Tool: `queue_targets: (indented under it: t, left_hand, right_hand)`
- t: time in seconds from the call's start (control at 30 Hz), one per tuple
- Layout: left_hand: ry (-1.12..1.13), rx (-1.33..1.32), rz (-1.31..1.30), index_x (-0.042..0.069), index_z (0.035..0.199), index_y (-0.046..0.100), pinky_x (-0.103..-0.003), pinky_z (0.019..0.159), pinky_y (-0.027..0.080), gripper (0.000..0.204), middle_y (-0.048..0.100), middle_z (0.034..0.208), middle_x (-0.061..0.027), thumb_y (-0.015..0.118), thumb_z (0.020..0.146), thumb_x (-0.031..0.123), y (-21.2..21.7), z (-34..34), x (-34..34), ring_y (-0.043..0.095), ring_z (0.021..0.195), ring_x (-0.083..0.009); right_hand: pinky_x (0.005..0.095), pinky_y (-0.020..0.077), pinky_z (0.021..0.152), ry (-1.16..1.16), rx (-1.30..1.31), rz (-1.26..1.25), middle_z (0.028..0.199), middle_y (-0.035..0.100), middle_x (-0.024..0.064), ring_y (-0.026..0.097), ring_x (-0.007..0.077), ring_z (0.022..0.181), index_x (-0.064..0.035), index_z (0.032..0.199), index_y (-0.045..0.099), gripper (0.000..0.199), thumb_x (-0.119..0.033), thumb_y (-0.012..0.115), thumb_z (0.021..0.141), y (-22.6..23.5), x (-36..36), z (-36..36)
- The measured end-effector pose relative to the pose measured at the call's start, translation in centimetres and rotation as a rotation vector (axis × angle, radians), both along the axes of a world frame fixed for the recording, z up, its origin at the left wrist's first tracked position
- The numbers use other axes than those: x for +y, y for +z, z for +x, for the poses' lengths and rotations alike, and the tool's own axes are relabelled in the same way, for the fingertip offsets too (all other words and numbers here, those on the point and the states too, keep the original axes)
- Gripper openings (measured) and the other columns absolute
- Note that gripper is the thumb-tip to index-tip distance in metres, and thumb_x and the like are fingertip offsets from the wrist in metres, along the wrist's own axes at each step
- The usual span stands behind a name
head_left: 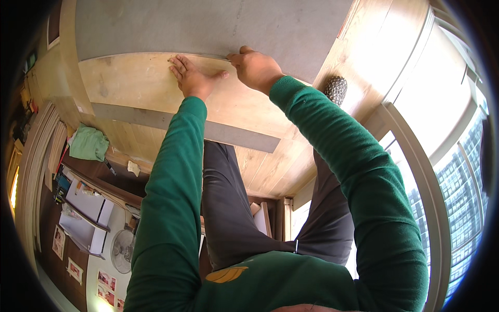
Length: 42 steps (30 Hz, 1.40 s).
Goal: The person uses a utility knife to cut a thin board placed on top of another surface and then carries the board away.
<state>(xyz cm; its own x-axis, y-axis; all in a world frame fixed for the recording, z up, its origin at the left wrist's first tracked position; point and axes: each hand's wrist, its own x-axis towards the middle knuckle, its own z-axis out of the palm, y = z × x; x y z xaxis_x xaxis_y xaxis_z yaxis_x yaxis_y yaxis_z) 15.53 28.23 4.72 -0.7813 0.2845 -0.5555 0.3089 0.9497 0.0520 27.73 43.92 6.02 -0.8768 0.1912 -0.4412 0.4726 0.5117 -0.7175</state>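
Observation:
A pale wooden board (122,78) lies flat across the grey sheet (208,26), its far edge slightly curved. My left hand (193,79) rests open on this board, fingers spread close to the far edge and thumb pointing right. Just right of it, my right hand (254,68) is closed, with thumb and forefinger pinched at the line where board and sheet meet. Something thin and dark seems to stick out of that pinch, too small to name. Along the board's near side shows a grey strip (244,137).
Right of the sheet sits a dark, pale-dotted object (336,90) on the wood-look surface. Windows (457,171) line the right side. Leftward are a green cloth (88,143), stacked boards (36,156) and a fan (122,250). My legs are below the strip.

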Motion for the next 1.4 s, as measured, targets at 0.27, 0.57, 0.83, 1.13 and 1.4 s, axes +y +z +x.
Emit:
queue_targets:
  t: [0.27,0.57,0.83,1.13,1.4]
  left_hand:
    - [-0.02,0.04,-0.021,-0.004,0.157,0.001,-0.042,0.125,0.01,0.149,0.001,0.166,-0.0229,0.089,0.057,0.062,-0.4,0.0,-0.3,-0.003,0.153,-0.0397]
    - [-0.02,-0.001,0.018,-0.009,0.155,0.0,-0.045,0.125,0.008,0.149,-0.001,0.164,-0.0279,0.089,0.058,0.062,-0.3,0.0,0.1,-0.005,0.152,-0.0423]
    - [-0.041,0.016,0.003,-0.009,0.155,0.0,-0.045,0.125,0.008,0.15,-0.002,0.164,-0.0286,0.089,0.057,0.064,-0.5,0.0,-0.9,-0.006,0.153,-0.0418]
    - [-0.021,0.016,-0.014,-0.006,0.156,0.002,-0.043,0.125,0.01,0.152,0.002,0.165,-0.0249,0.087,0.054,0.067,-0.4,-0.3,-0.2,-0.001,0.153,-0.0417]
    - [-0.01,-0.005,-0.007,-0.007,0.156,0.001,-0.041,0.125,0.006,0.151,0.001,0.165,-0.0263,0.088,0.056,0.065,0.2,0.2,0.5,-0.005,0.153,-0.0398]
  right_hand:
    - [0.0426,0.055,0.084,0.036,-0.103,-0.027,0.115,0.063,0.0157,0.066,0.0348,0.1,-0.0138,0.125,0.064,0.035,-0.015,0.052,0.092,0.6,0.2,-0.4]
    - [0.0422,0.0543,0.079,-0.043,-0.196,-0.015,0.102,0.062,0.0123,0.066,0.0329,0.093,-0.0165,0.128,0.064,0.035,-0.011,0.054,0.094,1.3,9.4,23.2]
    - [0.0434,0.0529,0.078,-0.121,-0.451,0.061,0.092,0.062,0.0153,0.066,0.0332,0.089,-0.0139,0.119,0.069,0.026,-0.016,0.058,0.095,4.3,14.1,33.0]
    - [0.0448,0.0539,0.081,-0.045,-0.04,-0.074,0.108,0.064,0.0179,0.066,0.0375,0.094,-0.0105,0.126,0.06,0.03,-0.012,0.053,0.096,2.6,6.3,11.9]
    - [0.0445,0.0544,0.077,0.043,0.037,0.029,0.102,0.066,0.015,0.066,0.0377,0.089,-0.0132,0.124,0.063,0.029,-0.017,0.053,0.097,-1.4,0.5,0.7]
